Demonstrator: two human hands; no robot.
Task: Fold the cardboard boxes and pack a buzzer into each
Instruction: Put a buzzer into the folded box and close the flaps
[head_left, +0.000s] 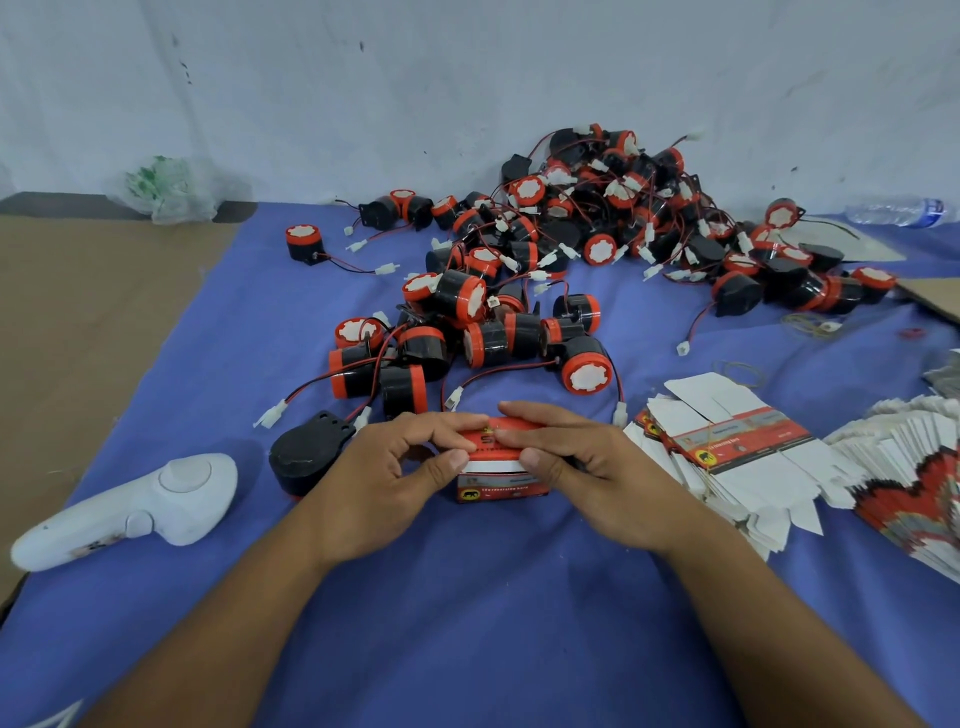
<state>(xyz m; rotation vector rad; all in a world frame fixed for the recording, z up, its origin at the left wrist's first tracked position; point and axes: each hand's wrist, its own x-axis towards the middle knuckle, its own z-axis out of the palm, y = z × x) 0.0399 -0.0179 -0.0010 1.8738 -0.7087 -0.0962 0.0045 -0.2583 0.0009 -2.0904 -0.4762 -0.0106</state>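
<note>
A small red-and-white box (501, 486) stands upright, black-and-red wired buzzers (571, 234) heaped behind it, flat boxes (727, 452) fanned out to its right.

On the folded box (503, 486), red top flap: 1 large dark letter, reads as S, the rest covered; a small yellow mark above it, unreadable. Front panel of the same box: black animal figure on a yellow patch at left, then 1 line of white small print on red, too blurred to read. Top sheet of the flat box stack (737, 441): same black animal on a yellow circle, white lettering on the red band beside it, blurred. Water bottle (898, 210): blue label, nothing legible.
</note>
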